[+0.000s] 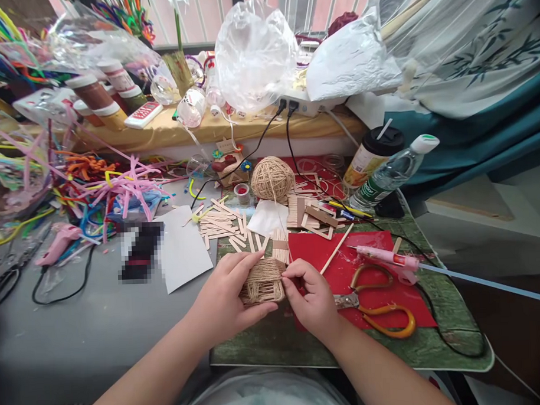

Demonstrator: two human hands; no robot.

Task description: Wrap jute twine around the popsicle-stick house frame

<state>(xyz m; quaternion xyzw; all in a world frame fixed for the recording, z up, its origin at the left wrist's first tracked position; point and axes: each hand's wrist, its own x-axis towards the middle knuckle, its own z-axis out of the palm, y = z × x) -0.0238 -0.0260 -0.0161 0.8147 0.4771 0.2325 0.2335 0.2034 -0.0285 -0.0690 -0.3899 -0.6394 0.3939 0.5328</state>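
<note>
My left hand (231,292) grips a small craft piece wrapped in twine (264,280), its thumb along the near edge and fingers over the far side. Gaps show between the wound strands in the lower part. At the piece's right edge, my right hand (313,295) is closed in a pinch on the twine (289,246). That strand runs back to the ball of twine (273,180), which sits behind. Just beyond the piece stands a bundle of wooden sticks (280,249).
Right of my hands, orange-handled scissors (391,320) and a pink glue gun (387,256) lie on red sheets (304,248). Loose craft sticks (217,223) and white paper (183,253) are to the left. A water bottle (390,171) and black-lidded cup (368,158) stand back right. Black cords cross the table.
</note>
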